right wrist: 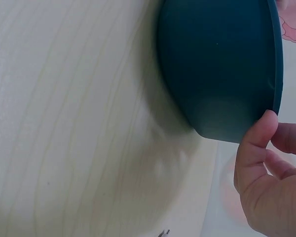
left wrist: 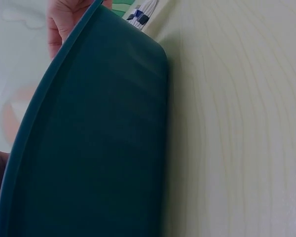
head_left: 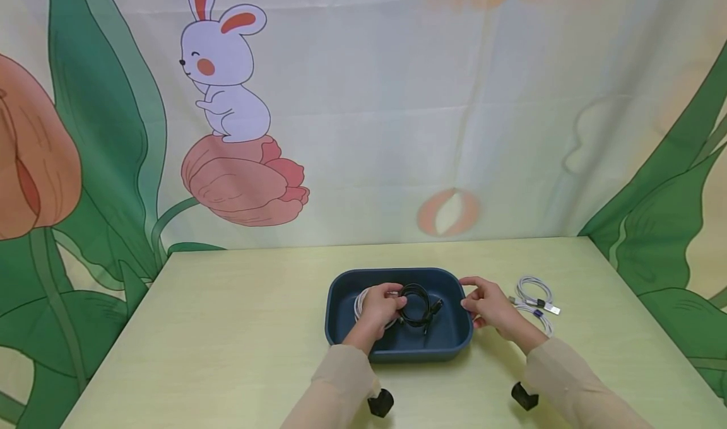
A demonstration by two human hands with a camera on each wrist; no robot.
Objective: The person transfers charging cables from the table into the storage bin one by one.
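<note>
So your left hand [head_left: 375, 309] is down in the dark blue, plastic-looking rectangular tray with rounded corners [head_left: 414, 355]. Its thumb and fingers look clamped on the left edge of a thin black coiled cable [head_left: 427, 303], which sits around the middle of the tray with its plug end pointing right. Right under that same hand you've got a white coiled cable [head_left: 359, 304], mostly covered, so I can't tell if you're touching it too.

Your right hand [head_left: 494, 309] is at the other end, thumb and fingers closed on the tray's right-hand rim. The right wrist view shows the thumb tip right up on the edge.

The tray's on the pale yellow wood-grain worktop [head_left: 227, 328]. Just past your right hand, outside the tray, there are two more white coils, one with a black tie [head_left: 534, 280] and one with a blue tie [head_left: 544, 322], close together.

You're in beige sleeves [head_left: 343, 375], with a small black block [head_left: 380, 403] by the left one. Behind it all hangs a pale fabric backdrop [head_left: 363, 101] printed with tulips and a white rabbit.
</note>
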